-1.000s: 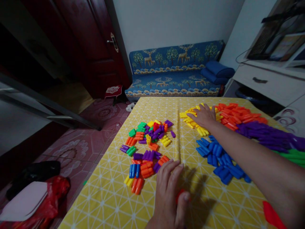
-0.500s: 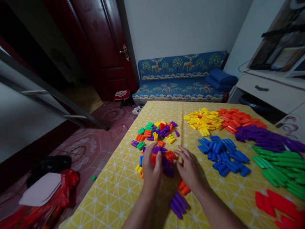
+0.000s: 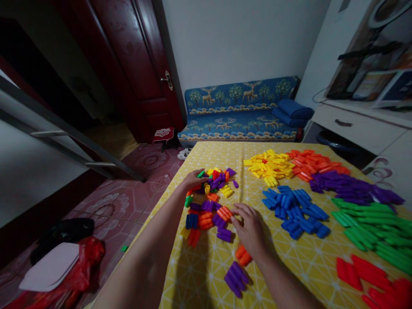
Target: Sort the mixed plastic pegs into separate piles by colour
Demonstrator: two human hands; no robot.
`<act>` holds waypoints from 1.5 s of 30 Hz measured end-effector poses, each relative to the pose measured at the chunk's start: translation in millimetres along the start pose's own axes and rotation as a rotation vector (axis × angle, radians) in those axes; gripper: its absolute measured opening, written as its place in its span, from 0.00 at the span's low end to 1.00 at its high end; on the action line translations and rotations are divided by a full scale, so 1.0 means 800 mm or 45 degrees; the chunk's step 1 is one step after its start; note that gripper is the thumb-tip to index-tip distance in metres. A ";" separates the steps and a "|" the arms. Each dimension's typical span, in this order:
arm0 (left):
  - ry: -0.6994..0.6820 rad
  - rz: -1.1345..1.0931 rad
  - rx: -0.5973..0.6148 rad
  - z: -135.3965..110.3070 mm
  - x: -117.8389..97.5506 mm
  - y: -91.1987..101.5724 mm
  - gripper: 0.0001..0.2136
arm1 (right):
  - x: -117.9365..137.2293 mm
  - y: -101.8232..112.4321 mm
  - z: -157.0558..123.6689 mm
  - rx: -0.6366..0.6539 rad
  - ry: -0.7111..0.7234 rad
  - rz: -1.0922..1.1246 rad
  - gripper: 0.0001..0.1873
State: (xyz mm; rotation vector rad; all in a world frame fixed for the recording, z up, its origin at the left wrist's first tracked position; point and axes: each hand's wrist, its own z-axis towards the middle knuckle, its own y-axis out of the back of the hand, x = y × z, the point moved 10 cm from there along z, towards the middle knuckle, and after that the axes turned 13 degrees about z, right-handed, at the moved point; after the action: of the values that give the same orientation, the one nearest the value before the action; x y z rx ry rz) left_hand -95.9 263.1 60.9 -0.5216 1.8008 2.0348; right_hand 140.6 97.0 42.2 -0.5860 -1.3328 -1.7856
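My left hand (image 3: 193, 178) reaches over the far left of a mixed pile of colourful plastic building blocks (image 3: 217, 178), its fingers stretched out above green and orange pieces. Its fingertips partly cover what lies beneath. My right hand (image 3: 250, 228) is low over the table, thumb and fingers apart. Its fingertips are at the right edge of an orange block (image 3: 224, 213); whether they touch it I cannot tell. Purple blocks (image 3: 224, 234) lie just left of that hand. Another orange block (image 3: 243, 255) sits under its wrist side, with a purple block (image 3: 236, 279) nearer me.
Blocks sorted by colour lie to the right: yellow (image 3: 270, 166), orange (image 3: 313, 164), blue (image 3: 296, 210), purple (image 3: 350, 186), green (image 3: 373, 229) and red (image 3: 370, 274). A yellow patterned cloth (image 3: 206, 279) covers the table. Beyond stands a blue sofa (image 3: 238, 116).
My left hand has moved forward and left, from the near blocks to the far side of the mixed pile. My right hand has stayed near the orange block. The view has shifted slightly.
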 end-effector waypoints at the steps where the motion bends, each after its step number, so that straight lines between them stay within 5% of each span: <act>1: -0.032 -0.021 0.032 0.001 -0.002 -0.006 0.22 | -0.001 0.000 0.000 -0.007 0.002 0.009 0.10; 9: -0.216 -0.168 0.164 -0.042 -0.014 -0.023 0.19 | -0.001 0.002 0.003 -0.054 0.018 0.037 0.08; 19: -0.433 -0.273 0.342 -0.129 -0.066 -0.011 0.17 | -0.004 0.000 0.002 -0.101 0.071 0.107 0.08; 24: -0.402 -0.080 0.194 -0.102 -0.074 -0.003 0.21 | -0.005 0.002 0.001 -0.096 0.055 0.077 0.08; 31: -0.498 0.295 0.309 -0.066 -0.082 -0.050 0.35 | -0.003 0.001 0.002 -0.112 0.067 0.148 0.08; 45: -0.453 0.626 0.313 -0.085 -0.088 -0.059 0.31 | -0.005 0.000 0.002 -0.156 0.089 0.179 0.08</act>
State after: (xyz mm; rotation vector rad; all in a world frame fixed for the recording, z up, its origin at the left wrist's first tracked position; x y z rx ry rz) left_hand -9.4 198.4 48.8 0.3702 2.0412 1.9811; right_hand 142.8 99.9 39.8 -0.6609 -1.1133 -1.7649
